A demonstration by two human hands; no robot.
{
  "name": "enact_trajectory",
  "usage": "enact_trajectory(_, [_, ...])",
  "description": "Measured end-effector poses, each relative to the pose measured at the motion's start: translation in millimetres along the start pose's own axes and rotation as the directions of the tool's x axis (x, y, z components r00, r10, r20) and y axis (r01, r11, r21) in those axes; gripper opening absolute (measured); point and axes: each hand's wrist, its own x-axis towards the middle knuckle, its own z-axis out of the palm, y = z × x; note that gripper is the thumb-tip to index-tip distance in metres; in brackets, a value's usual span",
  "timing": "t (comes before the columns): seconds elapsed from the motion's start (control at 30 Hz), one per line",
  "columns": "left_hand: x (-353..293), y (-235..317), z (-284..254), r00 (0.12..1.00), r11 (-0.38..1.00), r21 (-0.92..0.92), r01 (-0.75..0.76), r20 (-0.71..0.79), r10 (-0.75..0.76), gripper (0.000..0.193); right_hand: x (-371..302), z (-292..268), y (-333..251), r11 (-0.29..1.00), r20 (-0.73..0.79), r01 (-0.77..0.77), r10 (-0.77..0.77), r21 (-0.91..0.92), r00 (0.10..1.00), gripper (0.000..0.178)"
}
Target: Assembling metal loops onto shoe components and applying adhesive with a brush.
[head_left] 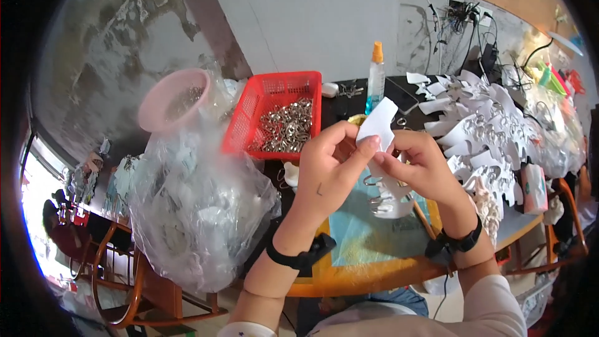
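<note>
In front of me I hold a small white card (378, 126) with a notched outline, tilted upward. My left hand (329, 165) pinches its lower left part between thumb and fingers. At the card's lower right edge, the fingers of my right hand (423, 163) are closed on it; whatever else lies behind those fingers is hidden. Below my hands rests another white card (393, 205) with metal rings at its left edge. It lies on a bluish translucent sheet (359, 237) on the table, beside a thin wooden stick (424, 219).
A red basket (235, 130) of metal rings stands at the back left, near a pink bowl (150, 107) and a big clear plastic bag (199, 212). Behind my hands is a spray bottle (375, 75) with an orange cap. White cards with rings (480, 118) pile up on the right.
</note>
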Motion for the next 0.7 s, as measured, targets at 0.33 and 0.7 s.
enact_trajectory(0.33, [7, -1, -7, 0.973, 0.945, -0.26, 0.2, 0.17, -0.159, 0.028, 9, 15, 22, 0.889, -0.208, 0.07, 0.029, 0.452, 0.978, 0.024])
enact_trajectory(0.7, [-1, -10, 6, 0.999, 0.954, 0.298, 0.026, 0.036, -0.038, 0.026, 9, 3, 26, 0.964, -0.226, -0.101, 0.158, 0.245, 0.961, 0.019])
